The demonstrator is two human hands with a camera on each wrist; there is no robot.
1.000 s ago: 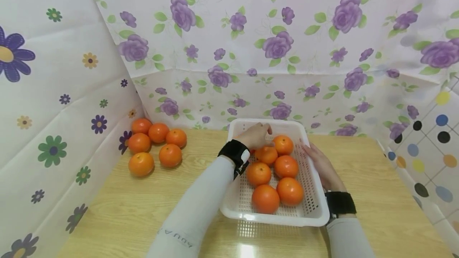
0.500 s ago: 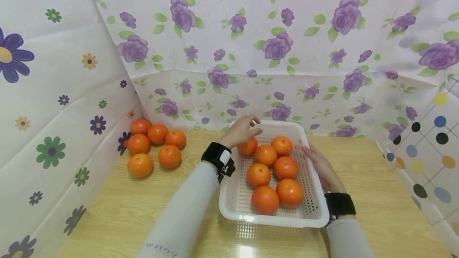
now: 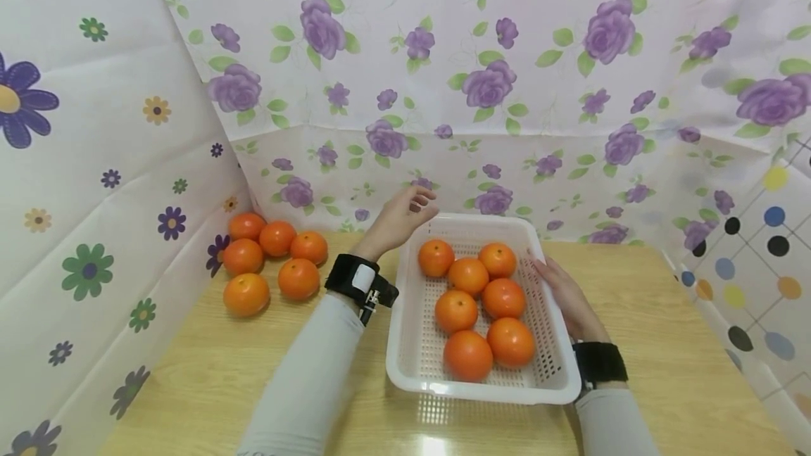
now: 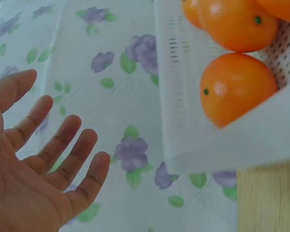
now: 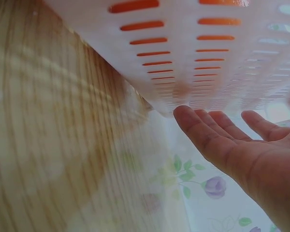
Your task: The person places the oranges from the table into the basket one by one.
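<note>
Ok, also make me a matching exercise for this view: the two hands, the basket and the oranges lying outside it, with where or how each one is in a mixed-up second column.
Column one
1. Basket
2. Left hand
3. Right hand
4. Loose oranges

Column two
A. At the basket's right side
B. Six of them, on the table left of the basket
C. White, with seven oranges inside
D. Holding nothing, near the basket's far left corner

Right pairs: 1-C, 2-D, 3-A, 4-B
</note>
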